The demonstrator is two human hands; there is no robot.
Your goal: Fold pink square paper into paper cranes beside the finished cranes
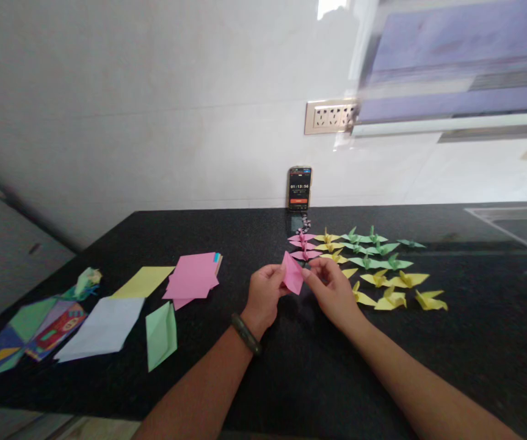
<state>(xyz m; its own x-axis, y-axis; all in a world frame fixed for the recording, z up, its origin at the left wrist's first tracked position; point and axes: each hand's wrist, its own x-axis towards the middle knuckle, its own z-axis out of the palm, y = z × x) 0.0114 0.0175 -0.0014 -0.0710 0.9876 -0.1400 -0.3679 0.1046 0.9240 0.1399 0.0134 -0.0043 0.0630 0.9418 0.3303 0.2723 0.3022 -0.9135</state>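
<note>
A folded piece of pink origami paper (293,275), diamond-like in outline, is held up over the black countertop between both hands. My left hand (265,296), with a dark bangle at the wrist, pinches its left side. My right hand (331,287) grips the right edge between thumb and fingers. Just behind the hands, pink paper cranes (303,244) stand in a short column. Beside them are yellow paper cranes (391,298) and green paper cranes (373,247) in rows, a few partly hidden by my right hand.
Left lie a stack of pink paper (193,276), a folded green sheet (161,336), a yellow sheet (144,282), white paper (102,327) and colourful packaging (57,330). A phone (300,188) showing a timer leans on the wall below a socket panel (330,116).
</note>
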